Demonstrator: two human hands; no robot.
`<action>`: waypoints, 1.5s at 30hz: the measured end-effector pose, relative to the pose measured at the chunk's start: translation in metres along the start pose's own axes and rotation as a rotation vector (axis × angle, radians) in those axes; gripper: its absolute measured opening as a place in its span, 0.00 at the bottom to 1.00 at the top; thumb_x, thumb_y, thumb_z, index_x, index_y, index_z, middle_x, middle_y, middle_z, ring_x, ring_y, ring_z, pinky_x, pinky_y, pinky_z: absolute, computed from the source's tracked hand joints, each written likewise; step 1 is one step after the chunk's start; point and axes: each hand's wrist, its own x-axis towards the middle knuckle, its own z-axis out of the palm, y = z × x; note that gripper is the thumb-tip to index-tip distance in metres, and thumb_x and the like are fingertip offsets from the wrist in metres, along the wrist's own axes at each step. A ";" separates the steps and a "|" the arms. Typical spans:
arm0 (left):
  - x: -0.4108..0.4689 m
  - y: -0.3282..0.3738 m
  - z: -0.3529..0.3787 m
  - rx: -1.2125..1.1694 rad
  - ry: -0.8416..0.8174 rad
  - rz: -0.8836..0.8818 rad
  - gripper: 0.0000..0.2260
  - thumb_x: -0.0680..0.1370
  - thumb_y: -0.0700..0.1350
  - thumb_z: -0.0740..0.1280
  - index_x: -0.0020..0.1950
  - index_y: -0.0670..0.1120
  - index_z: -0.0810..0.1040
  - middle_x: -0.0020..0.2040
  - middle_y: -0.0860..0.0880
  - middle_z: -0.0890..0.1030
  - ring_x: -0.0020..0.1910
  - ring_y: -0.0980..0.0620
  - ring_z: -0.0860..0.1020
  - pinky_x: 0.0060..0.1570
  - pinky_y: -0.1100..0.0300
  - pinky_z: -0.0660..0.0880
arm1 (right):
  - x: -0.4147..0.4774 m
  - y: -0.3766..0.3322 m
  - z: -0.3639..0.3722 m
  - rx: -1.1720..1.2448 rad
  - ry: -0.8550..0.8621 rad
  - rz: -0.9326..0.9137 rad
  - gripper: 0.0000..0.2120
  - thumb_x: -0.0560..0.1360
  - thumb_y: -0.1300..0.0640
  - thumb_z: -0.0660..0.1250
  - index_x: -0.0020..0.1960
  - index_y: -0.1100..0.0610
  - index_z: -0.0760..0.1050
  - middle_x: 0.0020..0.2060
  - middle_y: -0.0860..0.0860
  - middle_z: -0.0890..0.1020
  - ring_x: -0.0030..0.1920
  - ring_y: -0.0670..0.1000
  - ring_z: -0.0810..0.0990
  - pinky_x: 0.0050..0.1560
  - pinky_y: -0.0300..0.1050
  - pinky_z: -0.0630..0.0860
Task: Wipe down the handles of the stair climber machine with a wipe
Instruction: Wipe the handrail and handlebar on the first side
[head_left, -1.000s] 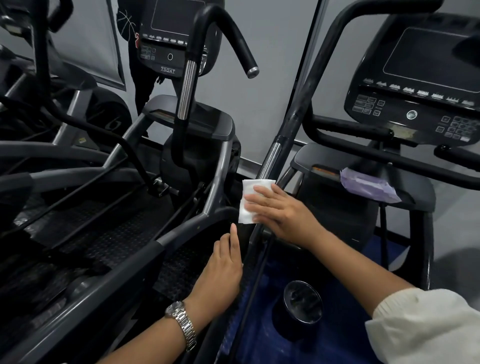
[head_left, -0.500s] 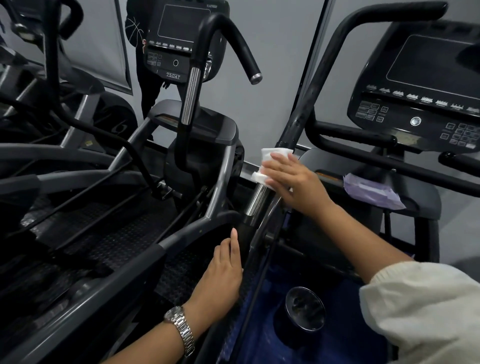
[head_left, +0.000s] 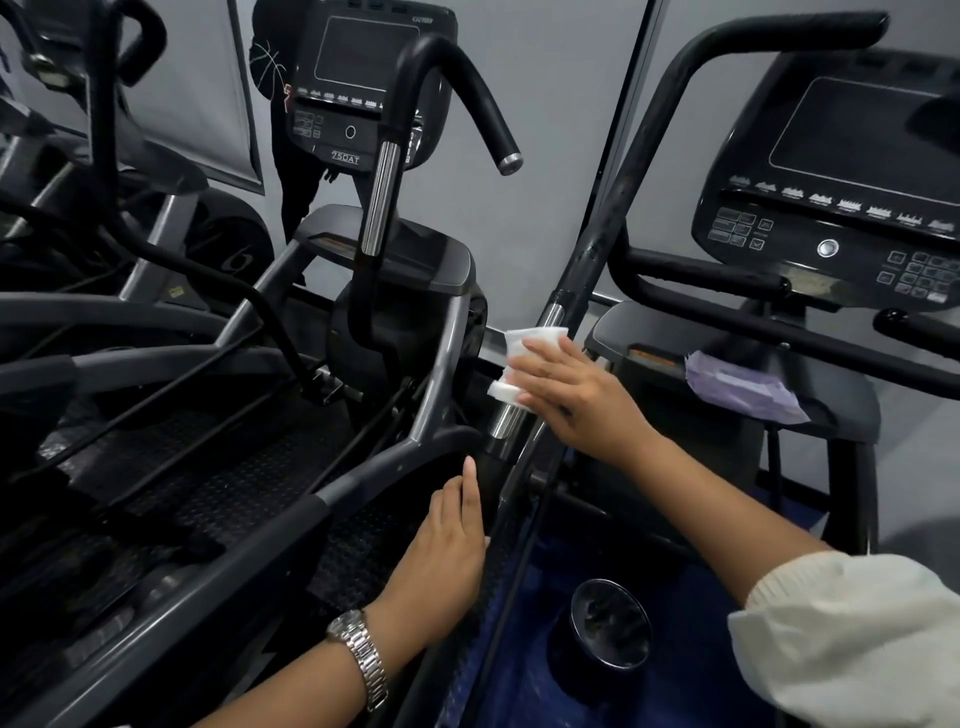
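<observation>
Head: right hand (head_left: 576, 400) presses wipe (head_left: 524, 338) on handle (head_left: 618, 208) (fingers seemingly flat), slanting up-right.

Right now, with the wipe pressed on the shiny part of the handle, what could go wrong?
1. The right hand presses the wipe on the chrome section of the handle with fairly flat fingers; on smooth metal it may slip or bunch up.
2. The wipe seems to cover mainly the near side, so the far side could be missed.
</observation>
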 end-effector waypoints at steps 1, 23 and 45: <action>0.006 0.001 -0.005 -0.032 0.000 -0.004 0.36 0.81 0.48 0.58 0.75 0.36 0.36 0.70 0.38 0.62 0.65 0.46 0.67 0.67 0.60 0.66 | -0.002 0.003 -0.003 0.002 -0.012 -0.016 0.14 0.78 0.56 0.66 0.62 0.57 0.78 0.63 0.51 0.78 0.70 0.51 0.70 0.73 0.53 0.60; 0.113 0.022 -0.030 -0.371 0.298 -0.114 0.30 0.80 0.56 0.55 0.75 0.39 0.57 0.65 0.46 0.69 0.63 0.52 0.69 0.60 0.67 0.66 | 0.010 0.043 -0.023 0.024 0.050 0.047 0.16 0.76 0.60 0.68 0.63 0.58 0.77 0.65 0.50 0.76 0.70 0.52 0.68 0.72 0.53 0.63; 0.113 0.022 -0.029 -0.327 0.277 -0.115 0.32 0.78 0.58 0.50 0.76 0.39 0.53 0.67 0.45 0.67 0.66 0.52 0.67 0.62 0.67 0.65 | 0.041 0.060 -0.038 0.228 0.158 0.382 0.18 0.77 0.57 0.66 0.66 0.59 0.74 0.67 0.50 0.73 0.73 0.49 0.62 0.73 0.47 0.62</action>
